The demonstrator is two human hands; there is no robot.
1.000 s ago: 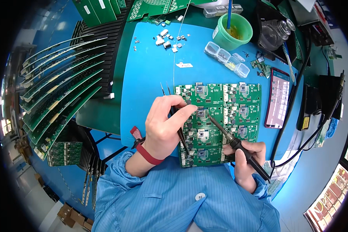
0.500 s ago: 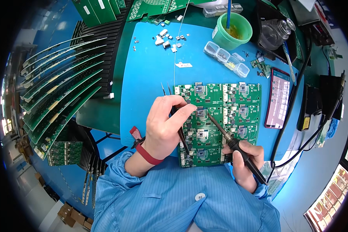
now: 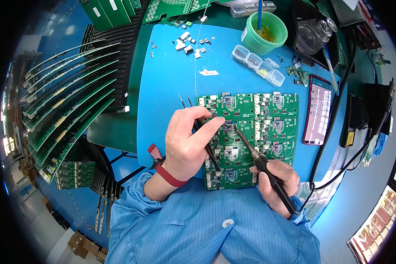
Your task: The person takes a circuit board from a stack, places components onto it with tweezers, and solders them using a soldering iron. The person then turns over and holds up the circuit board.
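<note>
A panel of green circuit boards [image 3: 244,152], divided into several like units, lies on the blue mat in front of me. My left hand [image 3: 184,143] is over its left side, thumb and forefinger pinched on a thin solder wire [image 3: 197,61] that runs down from the far edge. Tucked in the same hand are dark tweezers [image 3: 212,157], their tips pointing away past the knuckles. My right hand [image 3: 278,182] grips a soldering iron [image 3: 268,169] by its black handle. The iron's tip is at a small module on the panel, close to the left fingertips.
Boards stand upright in a black rack [image 3: 125,57] at left. Beyond the panel lie loose white and metal parts [image 3: 187,44], a paper tag [image 3: 209,73], a small clear compartment box [image 3: 253,60] and a green cup [image 3: 251,39]. At right are a phone [image 3: 317,110] and black cables [image 3: 334,125].
The tweezers have tilted a little, tips to the left and rear end to the right. The solder wire has shifted left. The iron's handle has moved slightly left and nearer me.
</note>
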